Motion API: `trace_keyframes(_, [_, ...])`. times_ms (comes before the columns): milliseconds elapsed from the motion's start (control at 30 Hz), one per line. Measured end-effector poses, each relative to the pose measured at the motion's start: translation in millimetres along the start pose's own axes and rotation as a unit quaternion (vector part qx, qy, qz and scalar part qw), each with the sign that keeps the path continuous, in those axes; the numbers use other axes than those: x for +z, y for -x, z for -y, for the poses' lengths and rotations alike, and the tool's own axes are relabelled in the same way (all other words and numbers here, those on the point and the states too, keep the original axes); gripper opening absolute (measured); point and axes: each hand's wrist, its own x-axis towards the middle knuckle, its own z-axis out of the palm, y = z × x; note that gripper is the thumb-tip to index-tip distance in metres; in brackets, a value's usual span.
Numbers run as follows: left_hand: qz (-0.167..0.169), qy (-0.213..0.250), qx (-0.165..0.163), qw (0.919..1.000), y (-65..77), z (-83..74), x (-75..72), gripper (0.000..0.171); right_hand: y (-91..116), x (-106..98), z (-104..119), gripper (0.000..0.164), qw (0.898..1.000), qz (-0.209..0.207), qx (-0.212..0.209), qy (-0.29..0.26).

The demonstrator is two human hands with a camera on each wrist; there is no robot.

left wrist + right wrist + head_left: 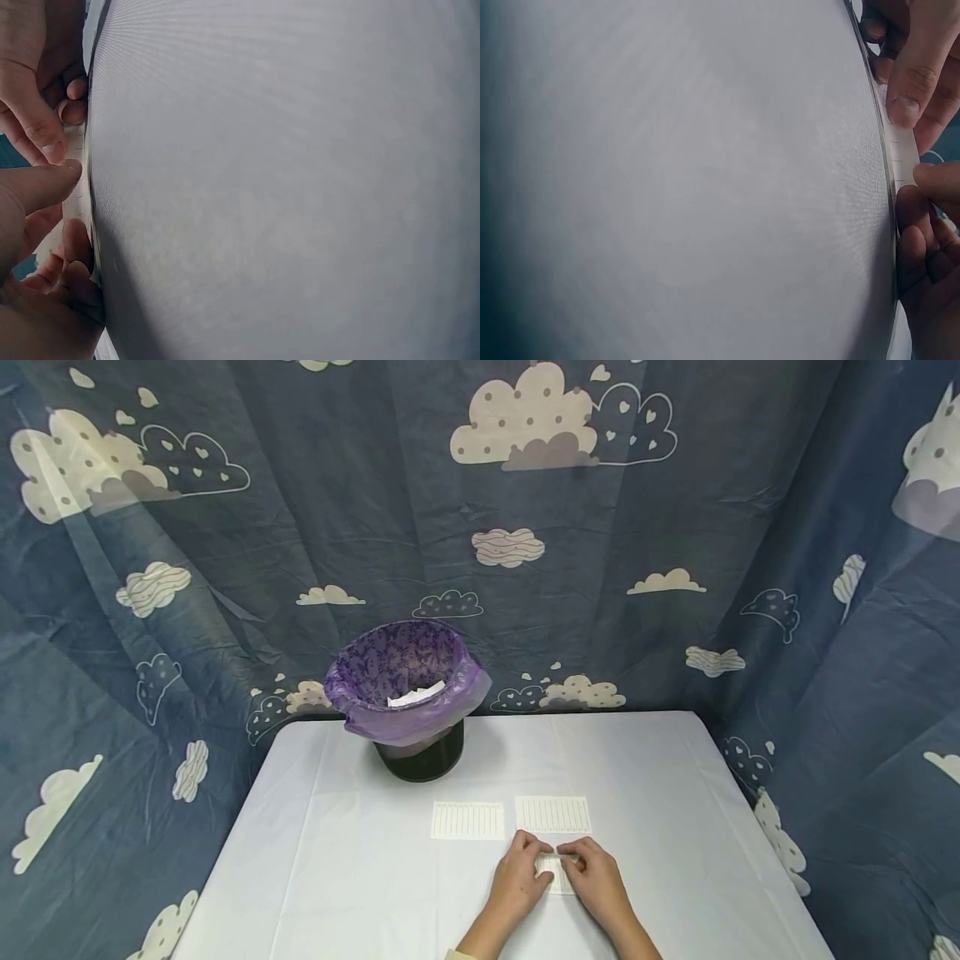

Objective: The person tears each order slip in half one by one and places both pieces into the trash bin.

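A small white lined sheet is near the front of the white table, between the two hands. From its left side, my left hand pinches the sheet, thumb and index finger bent at its edge. My right hand pinches it from the right near the top edge, fingertips close to the left ones. In the right wrist view, a strip of the lined sheet shows between the two thumbs. Behind the hands lie two similar lined sheets, a left one and a right one.
A dark bin lined with a purple bag stands at the back left of the table. White paper pieces are inside it. A blue curtain with a cloud pattern hangs behind and at both sides.
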Motion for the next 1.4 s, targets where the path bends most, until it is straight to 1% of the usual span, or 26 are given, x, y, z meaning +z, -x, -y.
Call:
trace_keyframes(200, [0.007,0.013,0.001,0.9999,-0.7,1.5,-0.2,0.031,-1.8,2.1,1.0,0.005,1.000,-0.009,-0.003,0.009])
trace_keyframes(400, [-0.005,0.025,0.010,0.9996,-0.9,1.9,-2.4,0.023,-1.9,2.5,2.1,0.004,1.000,-0.015,-0.006,0.000])
trace_keyframes(567, [-0.013,0.036,0.010,0.9992,-0.7,1.6,-6.7,0.014,-0.8,1.7,6.9,0.005,1.000,-0.008,-0.004,-0.008])
trace_keyframes(667, [-0.024,0.038,0.013,0.9989,-1.0,2.6,-8.9,0.009,0.4,2.2,11.0,0.006,1.000,-0.003,-0.006,-0.017])
trace_keyframes(800, [-0.048,0.039,0.027,0.9977,-0.6,3.8,-12.8,0.005,2.2,3.2,16.4,0.007,0.999,0.001,-0.018,-0.030])
trace_keyframes(1033, [-0.080,0.050,0.030,0.9951,-0.9,2.1,-21.6,0.007,1.4,3.2,26.9,0.007,0.998,0.002,-0.034,-0.044])
trace_keyframes(1267, [-0.119,0.032,0.067,0.9902,-1.1,-4.9,-33.8,0.008,-2.9,-0.8,38.3,0.007,0.997,-0.006,-0.036,-0.064])
trace_keyframes(1400, [-0.126,0.032,0.074,0.9888,-2.3,-11.0,-43.3,0.008,-5.6,-5.8,47.4,0.004,0.997,0.001,-0.026,-0.076])
